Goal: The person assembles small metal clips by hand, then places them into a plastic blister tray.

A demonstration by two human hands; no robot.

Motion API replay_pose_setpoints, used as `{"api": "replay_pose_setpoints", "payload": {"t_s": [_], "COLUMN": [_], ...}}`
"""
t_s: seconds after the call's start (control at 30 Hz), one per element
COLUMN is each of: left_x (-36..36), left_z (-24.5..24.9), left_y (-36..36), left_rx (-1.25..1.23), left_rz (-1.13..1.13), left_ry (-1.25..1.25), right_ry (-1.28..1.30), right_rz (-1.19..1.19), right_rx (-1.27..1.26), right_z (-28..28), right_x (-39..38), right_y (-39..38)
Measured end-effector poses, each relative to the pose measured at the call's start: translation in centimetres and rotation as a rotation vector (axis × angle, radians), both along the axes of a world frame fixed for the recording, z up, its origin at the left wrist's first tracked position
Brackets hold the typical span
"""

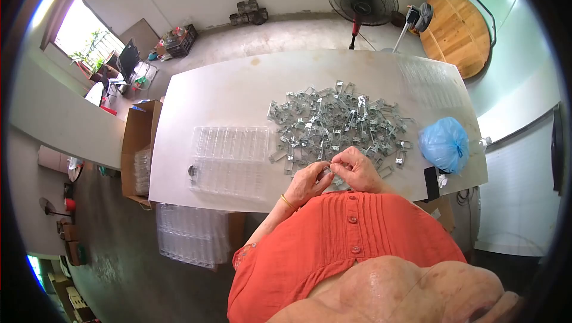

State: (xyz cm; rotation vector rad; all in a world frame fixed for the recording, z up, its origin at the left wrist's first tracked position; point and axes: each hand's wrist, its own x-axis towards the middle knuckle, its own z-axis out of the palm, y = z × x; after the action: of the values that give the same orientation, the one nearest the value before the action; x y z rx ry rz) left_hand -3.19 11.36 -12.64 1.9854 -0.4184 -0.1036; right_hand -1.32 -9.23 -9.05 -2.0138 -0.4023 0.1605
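Note:
My left hand [308, 183] and my right hand [357, 171] meet at the near edge of a heap of small metal brackets [339, 120]. Thumbs and fingertips are pinched together, almost touching each other. Whatever lies between them is too small and too covered to make out. Left of the heap, a clear plastic tray [229, 159] with long compartments lies flat on the white table [196, 93]. A small dark round object [192, 171] is at the tray's left edge.
A tied blue plastic bag [444, 146] sits at the table's right, with a dark phone-like object [431, 183] before it. More clear trays [190, 233] are stacked below the near left edge. An open cardboard box [138, 150] stands left; a fan [362, 2] stands behind.

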Motion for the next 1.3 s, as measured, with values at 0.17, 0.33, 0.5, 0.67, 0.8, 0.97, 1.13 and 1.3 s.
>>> {"api": "replay_pose_setpoints", "payload": {"t_s": [0.17, 0.33, 0.5, 0.67, 0.8, 0.97, 1.13, 1.3], "left_x": [-0.4, -0.1, 1.7, 2.4, 2.7, 3.1, 3.4, 3.5], "left_z": [-0.9, -0.8, 1.8, 1.8, 2.1, 2.3, 1.6, 1.1], "left_y": [1.1, 1.9, 3.6, 2.8, 1.8, 0.7, -0.3, -1.4], "left_rx": [0.064, -0.415, -0.887, -0.874, -0.825, -0.696, -0.595, -0.568], "left_rz": [-0.139, -0.03, 0.015, -0.028, -0.027, 0.021, 0.058, 0.088], "left_ry": [-0.09, 0.403, 0.7, 0.703, 0.682, 0.608, 0.52, 0.486], "right_ry": [-0.091, 0.176, 0.082, 0.195, 0.169, 0.173, 0.144, 0.128], "right_rz": [-0.059, -0.232, -0.136, -0.123, -0.12, -0.137, -0.1, -0.083], "right_rx": [0.173, 0.359, 0.294, 0.259, 0.236, 0.171, 0.071, 0.062], "right_z": [-0.4, 2.5, 1.1, 1.4, 1.2, 1.4, 1.2, 0.8], "right_x": [0.1, 1.0, 0.1, 0.0, 0.6, 1.4, 2.2, 2.9], "right_y": [1.5, 1.6, 2.1, 2.1, 1.7, 0.8, -0.3, -1.4]}}
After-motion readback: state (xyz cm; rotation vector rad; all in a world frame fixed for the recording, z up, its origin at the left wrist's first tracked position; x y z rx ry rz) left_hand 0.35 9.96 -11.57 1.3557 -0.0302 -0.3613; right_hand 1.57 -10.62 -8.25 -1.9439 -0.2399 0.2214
